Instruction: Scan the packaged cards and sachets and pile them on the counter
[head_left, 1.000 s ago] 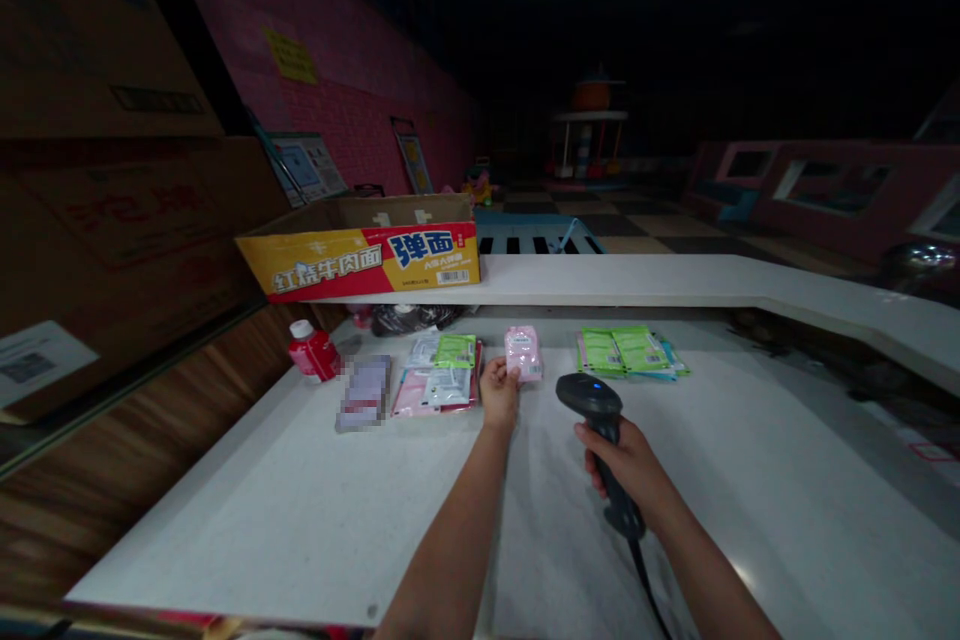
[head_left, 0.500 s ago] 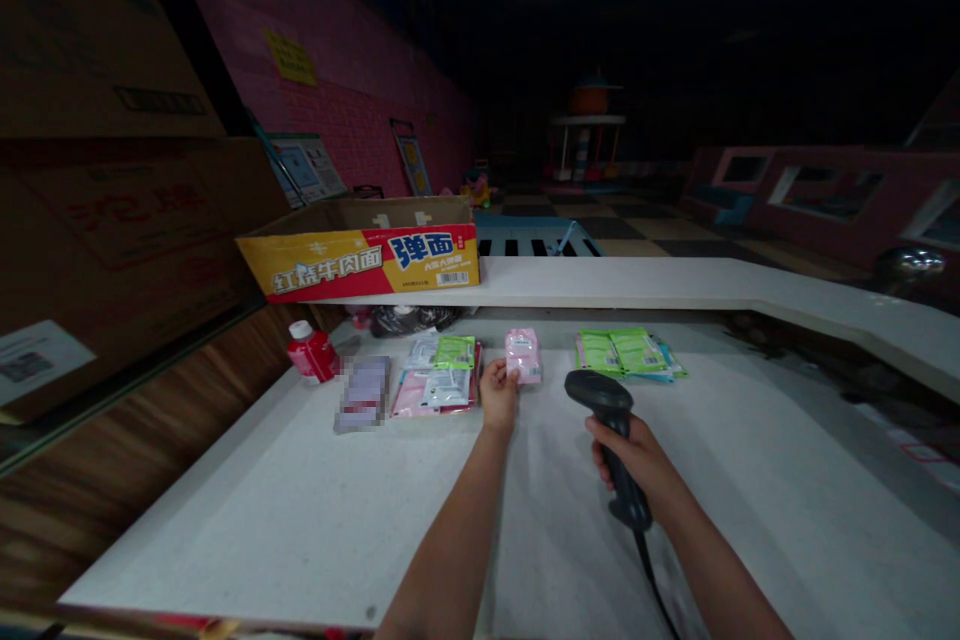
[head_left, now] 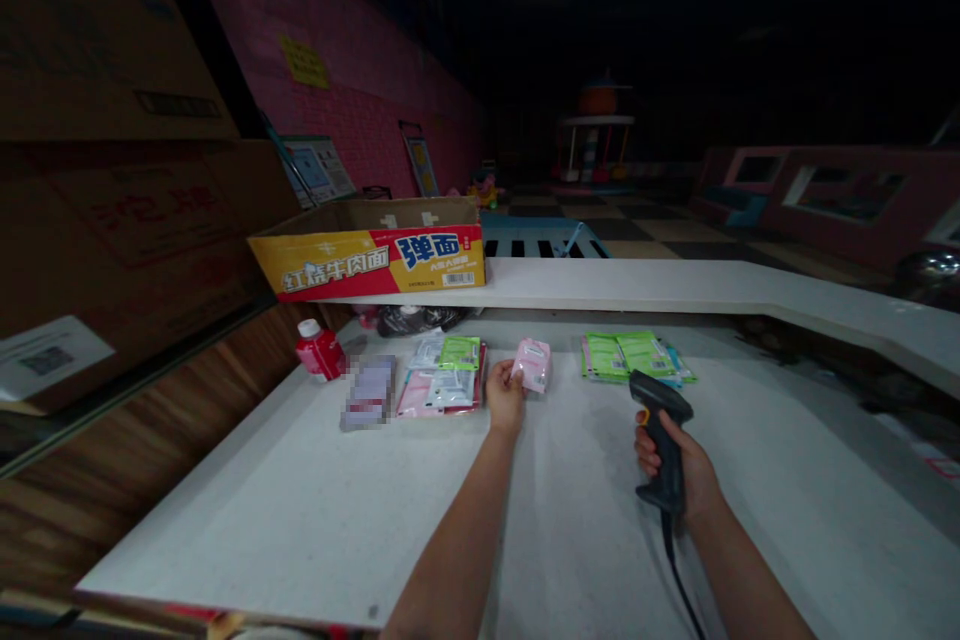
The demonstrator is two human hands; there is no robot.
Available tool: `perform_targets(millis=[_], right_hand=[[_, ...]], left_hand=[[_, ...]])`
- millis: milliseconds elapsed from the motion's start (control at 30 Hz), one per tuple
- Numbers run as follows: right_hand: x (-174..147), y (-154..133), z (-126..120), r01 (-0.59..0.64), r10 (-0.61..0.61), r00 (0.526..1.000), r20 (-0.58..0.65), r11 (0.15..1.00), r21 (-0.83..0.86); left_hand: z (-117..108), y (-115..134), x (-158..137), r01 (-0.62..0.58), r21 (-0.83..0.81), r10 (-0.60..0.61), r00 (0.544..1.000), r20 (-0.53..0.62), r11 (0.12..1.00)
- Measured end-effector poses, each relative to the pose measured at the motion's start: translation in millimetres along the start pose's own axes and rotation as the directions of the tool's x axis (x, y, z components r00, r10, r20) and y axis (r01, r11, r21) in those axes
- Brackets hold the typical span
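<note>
My left hand point(head_left: 506, 394) pinches the lower left edge of a small pink packet point(head_left: 533, 365), tilted just above or on the white counter. My right hand point(head_left: 679, 465) is wrapped round the handle of a black barcode scanner point(head_left: 661, 435), whose cable runs down toward me. The scanner's head points up and to the left, apart from the packet. Left of my left hand lies a pile of packets point(head_left: 448, 385), pink, white and green. Behind the scanner lies another group of packets, with green packets point(head_left: 626, 353) on top.
A red bottle point(head_left: 319, 352) with a white cap and a blurred-out flat item point(head_left: 369, 392) are on the counter point(head_left: 300, 520) at left. An open noodle carton point(head_left: 375, 258) sits on the raised ledge point(head_left: 622, 282). Cardboard boxes point(head_left: 135, 220) are stacked far left.
My right hand has moved the scanner to the right and turned it away from the packet. In my left hand, the pink packet has tilted and shifted slightly.
</note>
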State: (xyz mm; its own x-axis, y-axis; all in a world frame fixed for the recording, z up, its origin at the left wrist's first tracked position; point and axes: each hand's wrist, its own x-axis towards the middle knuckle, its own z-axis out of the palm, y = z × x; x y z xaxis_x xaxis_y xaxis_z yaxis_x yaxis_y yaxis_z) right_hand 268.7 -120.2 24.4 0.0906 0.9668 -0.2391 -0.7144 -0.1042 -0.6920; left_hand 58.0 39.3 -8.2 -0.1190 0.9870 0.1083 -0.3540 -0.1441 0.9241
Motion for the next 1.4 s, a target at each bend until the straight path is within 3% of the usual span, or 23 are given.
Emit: perform_targets(millis=[100, 200, 267, 367, 433, 533, 667, 867, 1033, 1200, 1400], right_hand=[[2.3, 1.5, 0.5, -0.002, 0.002, 1.000, 0.001, 0.999, -0.046], [4.3, 1.8, -1.4, -0.014, 0.015, 1.000, 0.017, 0.998, -0.054], [4.3, 1.7, -2.8, -0.004, 0.005, 1.000, 0.016, 0.999, -0.052], [3.6, 1.9, -3.9, 0.002, -0.001, 1.000, 0.013, 0.998, -0.059], [3.5, 2.2, -4.1, -0.007, 0.008, 1.000, 0.019, 0.998, -0.055], [4.0, 2.5, -4.2, -0.001, 0.002, 1.000, 0.016, 0.999, -0.042], [4.1, 1.4, -3.3, 0.001, -0.001, 1.000, 0.003, 0.999, -0.038], [3.4, 0.0, -2.4, -0.003, 0.003, 1.000, 0.004, 0.999, -0.053], [3.7, 0.5, -3.8, -0.018, 0.018, 0.999, 0.026, 1.000, -0.016], [0.7, -1.6, -0.2, 0.042, -0.041, 0.998, -0.056, 0.999, 0.022], [-1.4, -6.6, 3.1, 0.151, -0.136, 0.975, -0.174, 0.985, 0.082]], left_hand=[[0.9, -1.1, -0.9, -0.075, 0.132, 0.089, 0.990, -0.106, 0.988], [0.1, 2.7, -9.2, -0.117, 0.391, 0.195, 0.967, -0.166, 0.913], [0.1, 7.2, -20.4, -0.144, 0.575, 0.248, 0.963, -0.106, 0.805], [4.6, 13.3, -41.7, -0.233, 0.809, 0.292, 0.953, 0.080, 0.539], [10.6, 14.8, -53.8, -0.315, 0.878, 0.245, 0.940, 0.236, 0.361], [18.9, 13.6, -62.2, -0.403, 0.889, 0.083, 0.915, 0.395, 0.216], [17.9, 13.4, -55.3, -0.356, 0.930, 0.008, 0.934, 0.357, 0.090], [-4.0, 21.3, -36.4, -0.267, 0.961, 0.038, 0.963, 0.265, 0.073], [-10.0, 26.2, -33.8, -0.279, 0.954, 0.047, 0.960, 0.276, 0.112], [11.6, 28.2, -39.8, -0.377, 0.913, 0.113, 0.925, 0.363, 0.158], [61.1, 17.1, -31.2, -0.495, 0.818, 0.110, 0.868, 0.485, 0.293]])
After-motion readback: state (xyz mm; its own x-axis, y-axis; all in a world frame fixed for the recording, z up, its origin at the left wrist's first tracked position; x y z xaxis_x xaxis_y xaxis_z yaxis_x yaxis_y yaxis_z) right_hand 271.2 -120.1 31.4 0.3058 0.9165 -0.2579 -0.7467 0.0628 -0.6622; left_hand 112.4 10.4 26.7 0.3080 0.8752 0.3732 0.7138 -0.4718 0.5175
